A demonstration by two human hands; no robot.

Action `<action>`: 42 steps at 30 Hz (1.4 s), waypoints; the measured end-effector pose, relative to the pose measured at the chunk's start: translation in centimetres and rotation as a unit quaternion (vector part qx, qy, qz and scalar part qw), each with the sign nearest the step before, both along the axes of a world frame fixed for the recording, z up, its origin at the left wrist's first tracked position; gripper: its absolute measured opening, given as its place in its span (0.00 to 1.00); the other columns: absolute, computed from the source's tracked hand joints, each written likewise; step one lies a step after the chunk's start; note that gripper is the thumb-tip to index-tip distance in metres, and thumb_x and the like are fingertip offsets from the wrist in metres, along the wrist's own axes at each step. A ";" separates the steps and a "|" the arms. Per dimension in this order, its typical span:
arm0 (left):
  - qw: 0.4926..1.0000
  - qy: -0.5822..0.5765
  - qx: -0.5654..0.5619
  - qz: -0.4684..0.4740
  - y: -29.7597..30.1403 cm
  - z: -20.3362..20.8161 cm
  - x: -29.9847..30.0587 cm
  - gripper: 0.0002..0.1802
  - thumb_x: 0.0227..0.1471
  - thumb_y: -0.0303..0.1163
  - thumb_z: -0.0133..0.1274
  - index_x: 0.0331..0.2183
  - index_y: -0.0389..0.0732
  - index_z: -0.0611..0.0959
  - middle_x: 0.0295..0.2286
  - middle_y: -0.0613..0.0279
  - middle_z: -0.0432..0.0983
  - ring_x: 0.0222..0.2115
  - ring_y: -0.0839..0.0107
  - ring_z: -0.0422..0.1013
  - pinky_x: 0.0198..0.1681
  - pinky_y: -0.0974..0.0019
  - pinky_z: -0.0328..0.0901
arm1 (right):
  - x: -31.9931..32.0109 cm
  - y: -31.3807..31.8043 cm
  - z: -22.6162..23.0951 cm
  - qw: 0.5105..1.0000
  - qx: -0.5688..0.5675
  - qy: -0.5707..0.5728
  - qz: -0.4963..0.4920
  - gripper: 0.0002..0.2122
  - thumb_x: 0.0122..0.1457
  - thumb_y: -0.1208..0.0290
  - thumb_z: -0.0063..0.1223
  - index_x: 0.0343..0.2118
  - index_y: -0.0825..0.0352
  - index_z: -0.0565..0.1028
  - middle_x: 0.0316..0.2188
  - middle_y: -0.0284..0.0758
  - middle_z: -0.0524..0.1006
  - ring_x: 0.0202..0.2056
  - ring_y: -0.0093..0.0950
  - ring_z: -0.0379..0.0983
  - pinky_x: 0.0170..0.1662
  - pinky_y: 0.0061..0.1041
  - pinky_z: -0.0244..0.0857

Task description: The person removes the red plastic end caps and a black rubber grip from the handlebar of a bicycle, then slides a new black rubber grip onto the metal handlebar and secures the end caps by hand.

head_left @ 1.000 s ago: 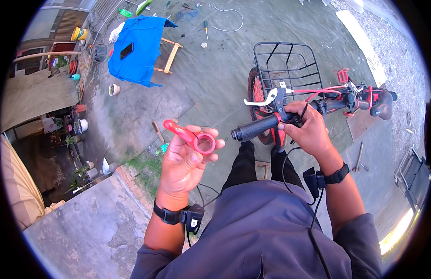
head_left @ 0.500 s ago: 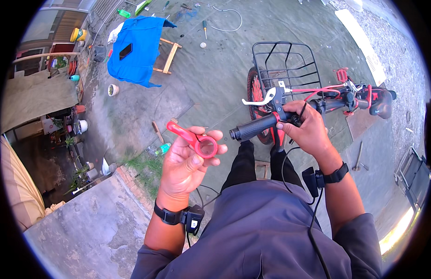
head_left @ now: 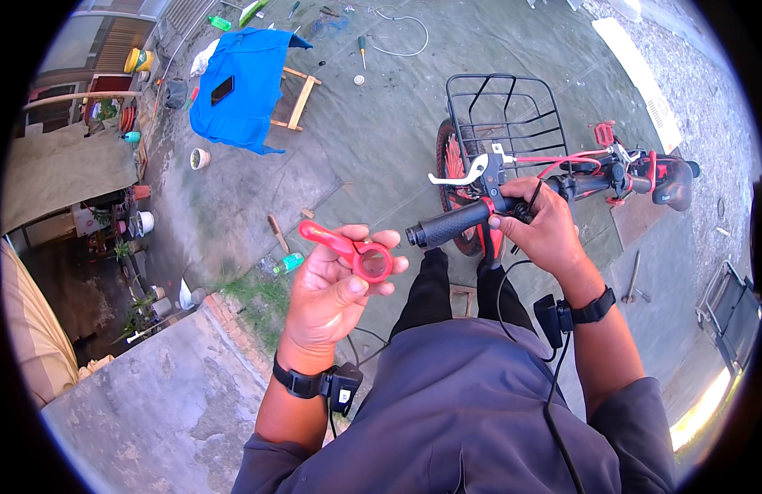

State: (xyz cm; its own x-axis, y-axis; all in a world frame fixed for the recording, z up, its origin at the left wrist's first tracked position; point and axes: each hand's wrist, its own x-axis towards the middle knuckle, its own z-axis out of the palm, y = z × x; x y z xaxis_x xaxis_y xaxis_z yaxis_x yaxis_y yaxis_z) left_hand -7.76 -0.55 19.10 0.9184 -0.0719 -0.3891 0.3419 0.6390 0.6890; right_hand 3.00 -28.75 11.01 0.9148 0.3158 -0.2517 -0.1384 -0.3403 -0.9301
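My left hand (head_left: 327,288) holds up a red bicycle bar end (head_left: 336,244), its curved horn pointing away to the left and its clamp ring toward the handlebar. Thumb and fingers close around the ring, which has nothing through it. Just right of it, apart, is the free end of the black handlebar grip (head_left: 447,228). My right hand (head_left: 545,226) is closed on the handlebar at the grip's inner end, beside a red collar (head_left: 487,205) and a small bundle of black cable (head_left: 522,211). A white brake lever (head_left: 462,175) sticks out beyond the grip.
The bicycle's black front basket (head_left: 513,115) and saddle (head_left: 674,183) lie beyond the handlebar. A blue cloth (head_left: 243,90) with a phone (head_left: 222,90) on it covers a wooden stool at far left. A screwdriver (head_left: 362,53), a hammer (head_left: 634,276) and a bottle (head_left: 288,263) lie on the ground.
My left hand has shifted slightly right with the bar end, bringing its ring a little closer to the grip's end. My right hand stays in place on the handlebar.
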 end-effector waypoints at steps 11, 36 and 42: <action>0.998 -0.021 0.049 -0.039 -0.3 0.0 0.0 0.29 0.52 0.19 0.58 0.56 0.41 0.70 0.54 0.43 0.70 0.50 0.48 0.73 0.44 0.60 0.76 | 0.0 0.1 -0.2 1.000 0.004 0.000 -0.001 0.20 0.47 0.80 0.69 0.43 0.74 0.73 0.40 0.35 0.77 0.42 0.22 0.74 0.46 0.23 0.70; 0.959 0.015 0.282 0.000 -1.7 -3.0 0.7 0.24 0.53 0.17 0.56 0.52 0.38 0.73 0.50 0.56 0.73 0.48 0.70 0.72 0.47 0.67 0.70 | 0.2 0.4 1.0 0.999 0.017 0.046 -0.012 0.19 0.48 0.81 0.68 0.42 0.74 0.73 0.37 0.34 0.77 0.40 0.21 0.74 0.41 0.22 0.71; 0.937 0.036 0.346 -0.029 -2.5 -3.1 1.2 0.25 0.52 0.14 0.58 0.51 0.37 0.73 0.47 0.60 0.74 0.47 0.73 0.72 0.49 0.69 0.69 | 0.1 0.2 0.5 1.000 0.001 0.025 -0.013 0.18 0.46 0.78 0.69 0.40 0.73 0.75 0.38 0.34 0.78 0.41 0.23 0.75 0.43 0.23 0.71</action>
